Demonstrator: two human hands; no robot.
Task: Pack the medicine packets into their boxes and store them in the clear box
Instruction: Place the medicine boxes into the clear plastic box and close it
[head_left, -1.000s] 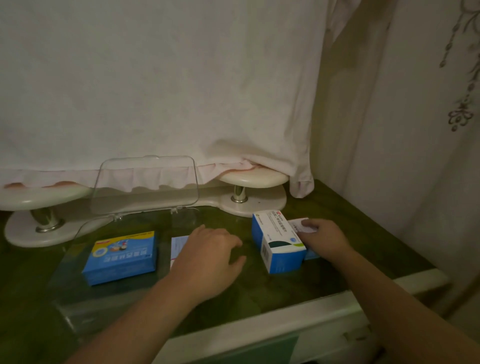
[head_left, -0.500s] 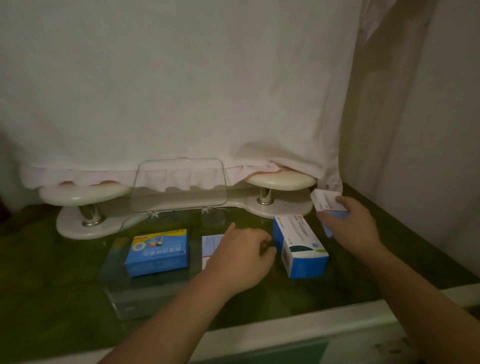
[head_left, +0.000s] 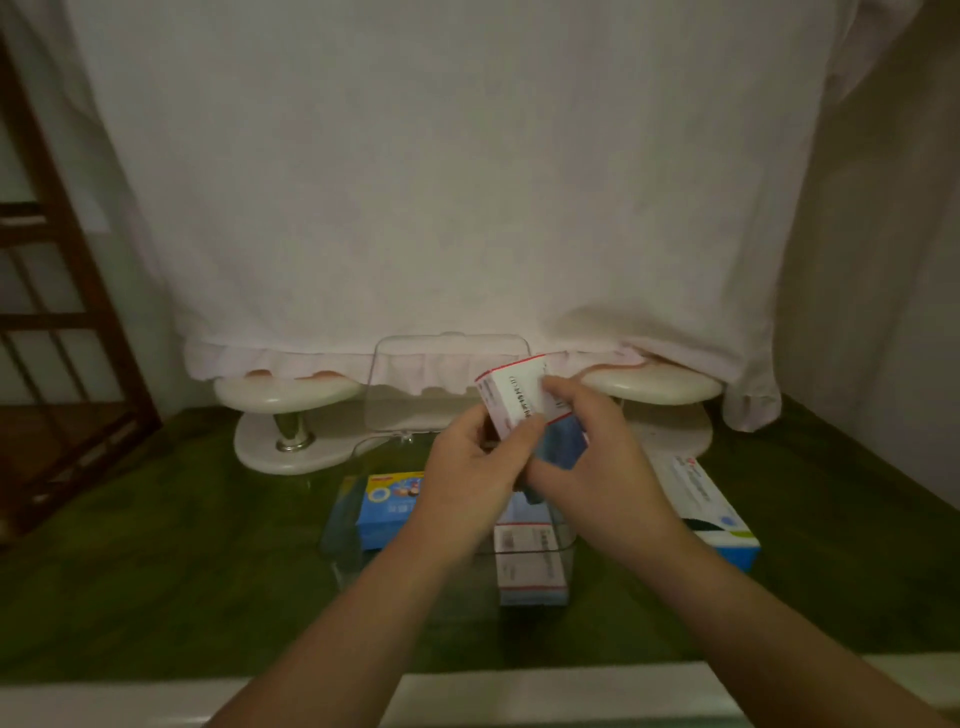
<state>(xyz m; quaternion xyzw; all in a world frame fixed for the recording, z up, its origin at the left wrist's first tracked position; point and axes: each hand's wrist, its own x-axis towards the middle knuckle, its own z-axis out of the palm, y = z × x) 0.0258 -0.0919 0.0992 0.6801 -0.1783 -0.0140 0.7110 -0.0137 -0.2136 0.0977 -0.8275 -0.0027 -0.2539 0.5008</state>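
White-red medicine box (head_left: 519, 410): am gripping it in both hands, left hand (head_left: 478, 483) and right hand (head_left: 597, 462) curling round it, long axis tilting toward surface's far edge; clear box (head_left: 563, 552) sitting directly beneath.

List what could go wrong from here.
The white box, held by the left hand and right hand over the clear box, could slip and land crooked on the packed box below. The right forearm lies close to the loose box and might nudge it. The upright lid could get knocked shut.
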